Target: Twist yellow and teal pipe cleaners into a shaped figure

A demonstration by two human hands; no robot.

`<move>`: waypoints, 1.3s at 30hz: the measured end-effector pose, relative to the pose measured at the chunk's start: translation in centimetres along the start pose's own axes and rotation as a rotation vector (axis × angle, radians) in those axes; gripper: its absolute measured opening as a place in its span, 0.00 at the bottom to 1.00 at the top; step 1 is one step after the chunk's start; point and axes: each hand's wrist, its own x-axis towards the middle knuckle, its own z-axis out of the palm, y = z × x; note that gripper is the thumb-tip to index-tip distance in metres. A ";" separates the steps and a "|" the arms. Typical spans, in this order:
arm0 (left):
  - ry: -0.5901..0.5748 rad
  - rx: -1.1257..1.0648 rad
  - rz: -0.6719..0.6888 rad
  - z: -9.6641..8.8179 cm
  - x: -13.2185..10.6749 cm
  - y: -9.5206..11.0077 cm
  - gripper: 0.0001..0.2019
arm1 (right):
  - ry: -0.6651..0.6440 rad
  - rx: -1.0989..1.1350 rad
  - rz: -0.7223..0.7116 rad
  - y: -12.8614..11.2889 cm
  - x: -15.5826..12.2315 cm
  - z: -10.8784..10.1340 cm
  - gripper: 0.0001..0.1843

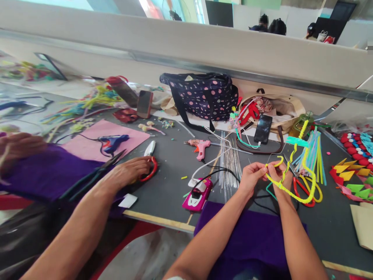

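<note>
My left hand (251, 178) and my right hand (281, 181) are close together above the dark table at the right. Both pinch a bent yellow pipe cleaner (308, 200) between fingertips. Its wire curves in a large loop to the right of my hands, and one twisted length rises towards a turquoise piece (297, 142) at the top. Beneath and beside my right hand lie scissors (316, 191) with red and yellow handles, partly hidden. A bundle of pastel pipe cleaners (317, 155) rests just beyond.
A co-worker's hand (131, 171) at the left touches red-handled scissors (151, 170). Between us are a pink glue gun (202, 149), metal wires (229, 167) and a magenta toy car (198, 196) with cables. Behind stand a patterned bag (201, 97) and a phone (263, 129).
</note>
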 end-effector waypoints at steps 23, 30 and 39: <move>-0.162 -0.271 -0.242 -0.8 0.4 -0.2 0.18 | -0.144 0.269 0.230 -1.2 -0.1 -0.1 0.14; -0.235 -0.343 -0.341 -1.3 0.7 -0.4 0.16 | -0.166 0.372 0.244 -0.6 0.1 0.1 0.13; -0.405 -0.407 -0.468 -1.5 0.5 0.5 0.12 | -0.207 0.427 0.267 -0.7 0.0 -0.1 0.10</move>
